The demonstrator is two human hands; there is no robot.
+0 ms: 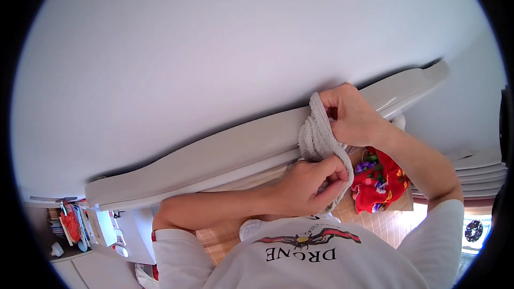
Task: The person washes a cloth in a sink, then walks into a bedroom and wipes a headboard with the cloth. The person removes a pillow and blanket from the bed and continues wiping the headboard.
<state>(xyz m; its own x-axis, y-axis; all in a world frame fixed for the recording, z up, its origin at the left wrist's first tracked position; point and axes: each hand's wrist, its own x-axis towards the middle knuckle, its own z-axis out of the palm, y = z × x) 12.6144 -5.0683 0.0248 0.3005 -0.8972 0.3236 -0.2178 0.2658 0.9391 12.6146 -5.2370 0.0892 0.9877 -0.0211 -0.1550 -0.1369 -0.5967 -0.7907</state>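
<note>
A grey, soft terry cloth (320, 136) is bunched at centre-right of the frame, draped over the edge of a long, pale grey curved board (214, 155). It is judged light, limp & non-slippery; best taken by gathered folds. Left hand (313, 182) is closed on its lower end, right hand (350, 115) pinches its upper end. No containers are seen w/ contents; a red floral fabric (380, 179) lies lower right.

A lived-in home: pale headboard (257, 150) against a white wall (214, 48), cluttered bookshelf (67, 225), window blinds (482, 171).
</note>
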